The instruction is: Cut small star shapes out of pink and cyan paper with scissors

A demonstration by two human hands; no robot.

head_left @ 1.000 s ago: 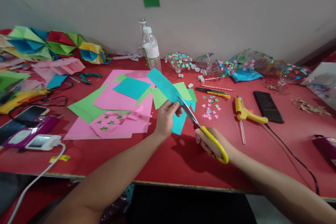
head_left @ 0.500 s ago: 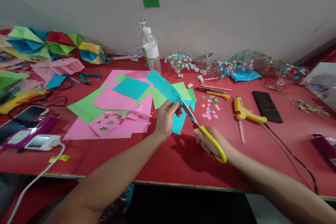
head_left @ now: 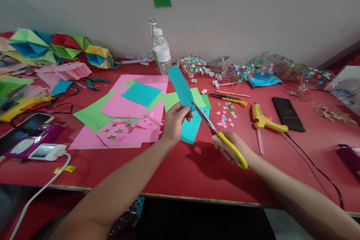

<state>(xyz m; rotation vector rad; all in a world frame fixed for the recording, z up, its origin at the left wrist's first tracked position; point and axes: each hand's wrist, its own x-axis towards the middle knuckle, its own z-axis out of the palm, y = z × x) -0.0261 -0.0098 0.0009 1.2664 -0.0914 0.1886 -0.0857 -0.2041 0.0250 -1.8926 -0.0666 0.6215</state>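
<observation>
My left hand (head_left: pixel 177 122) pinches the lower end of a strip of blue paper (head_left: pixel 180 84), which stands up at a tilt above the table. Yellow-handled scissors (head_left: pixel 227 144) are in my right hand (head_left: pixel 232 146), fingers wrapped round the handles. Their blades meet the strip's lower right edge, close to my left fingertips. Beneath my hands lies another piece of blue paper (head_left: pixel 189 131), next to light green paper (head_left: pixel 170 101). Small paper stars (head_left: pixel 225 114) are scattered to the right of the blades.
Layered pink sheets (head_left: pixel 123 107) lie left of my hands. A yellow glue gun (head_left: pixel 263 120), its cable and a black phone (head_left: pixel 288 113) lie right. A utility knife (head_left: pixel 230 99) and water bottle (head_left: pixel 162 54) are farther back. Star-covered clear plastic pieces (head_left: pixel 191 63) line the wall.
The blue strip has swung more upright in my left hand, its top end shifting right. The scissors and my right hand have moved slightly right and up.
</observation>
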